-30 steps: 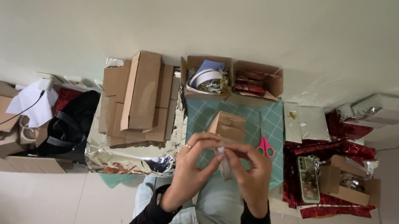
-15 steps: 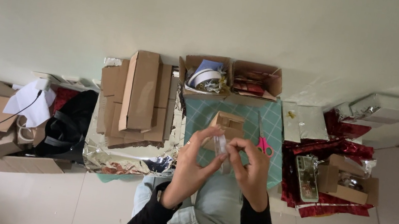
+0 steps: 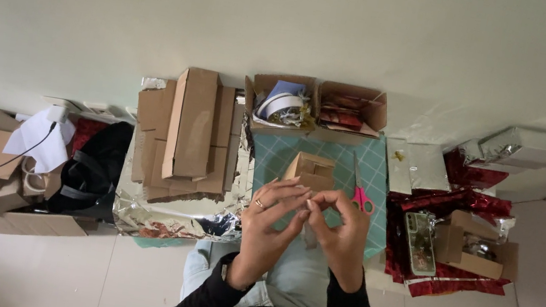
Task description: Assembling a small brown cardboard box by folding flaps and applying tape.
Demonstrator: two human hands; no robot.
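My left hand (image 3: 269, 215), with a ring on one finger, and my right hand (image 3: 342, 232) meet fingertip to fingertip above my lap. Together they pinch a small pale strip (image 3: 309, 237) that hangs down between them; what it is made of is too small to tell. Just beyond the fingers a small open cardboard box (image 3: 310, 170) stands on a teal cutting mat (image 3: 273, 153). Pink-handled scissors (image 3: 360, 195) lie on the mat to the right of the box, close to my right hand.
Flattened cardboard (image 3: 188, 133) lies on silver foil (image 3: 168, 217) at left. Two open boxes of supplies (image 3: 317, 106) stand against the wall. Red foil and a brown box (image 3: 470, 247) sit at right; a black bag (image 3: 92, 165) and cardboard scraps at far left.
My hands have drawn closer together, and the fingertips now touch over the strip. The box and scissors have not moved.
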